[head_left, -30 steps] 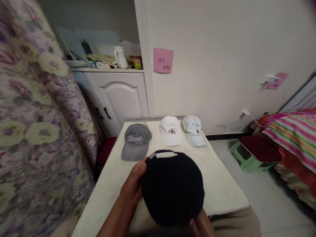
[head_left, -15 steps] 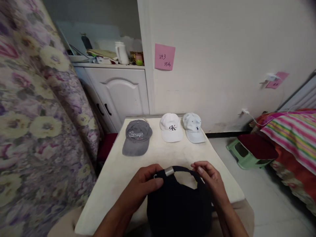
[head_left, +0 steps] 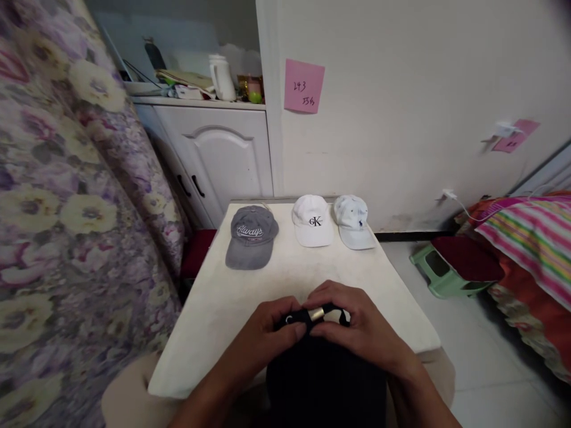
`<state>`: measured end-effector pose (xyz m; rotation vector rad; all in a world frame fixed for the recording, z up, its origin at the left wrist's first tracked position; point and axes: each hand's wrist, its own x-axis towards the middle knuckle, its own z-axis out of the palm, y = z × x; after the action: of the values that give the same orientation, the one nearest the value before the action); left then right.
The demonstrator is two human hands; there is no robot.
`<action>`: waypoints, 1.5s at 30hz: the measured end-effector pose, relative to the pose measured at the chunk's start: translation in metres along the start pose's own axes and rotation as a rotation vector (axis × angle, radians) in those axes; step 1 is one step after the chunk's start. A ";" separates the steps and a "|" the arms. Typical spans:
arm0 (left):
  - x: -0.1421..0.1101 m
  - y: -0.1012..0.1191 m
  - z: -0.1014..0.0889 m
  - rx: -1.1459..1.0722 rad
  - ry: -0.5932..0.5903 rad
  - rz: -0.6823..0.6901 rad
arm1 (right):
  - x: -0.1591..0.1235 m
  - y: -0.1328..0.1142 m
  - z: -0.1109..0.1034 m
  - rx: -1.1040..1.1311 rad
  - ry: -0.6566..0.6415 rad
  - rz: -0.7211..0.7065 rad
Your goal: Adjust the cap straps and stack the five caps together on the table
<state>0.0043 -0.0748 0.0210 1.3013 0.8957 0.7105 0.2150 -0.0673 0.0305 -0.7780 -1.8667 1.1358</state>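
Two hands show in the head view: the fingers of the left hand [head_left: 272, 336] and right hand [head_left: 359, 318] are clamped on the back strap [head_left: 294, 317] of a black cap [head_left: 328, 383], close to a metal buckle [head_left: 316, 314]. Below the fingers, its dark surface is hard to make out and its lower part is cut off. Beyond the fingers, a grey cap [head_left: 252, 238], white cap [head_left: 312, 221] and pale-blue cap [head_left: 354, 221] rest on the bench [head_left: 214, 324].
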 end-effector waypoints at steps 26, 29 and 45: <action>0.003 -0.004 -0.001 -0.038 0.000 0.058 | -0.004 0.007 0.004 0.007 0.075 0.034; 0.004 -0.007 0.000 -0.038 0.013 0.063 | -0.001 0.004 0.004 -0.033 0.038 0.026; 0.006 -0.009 -0.003 -0.270 -0.091 0.061 | 0.005 0.021 0.000 0.325 -0.133 0.115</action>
<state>0.0041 -0.0697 0.0106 1.1137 0.6640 0.7847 0.2148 -0.0544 0.0129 -0.6423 -1.6989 1.5507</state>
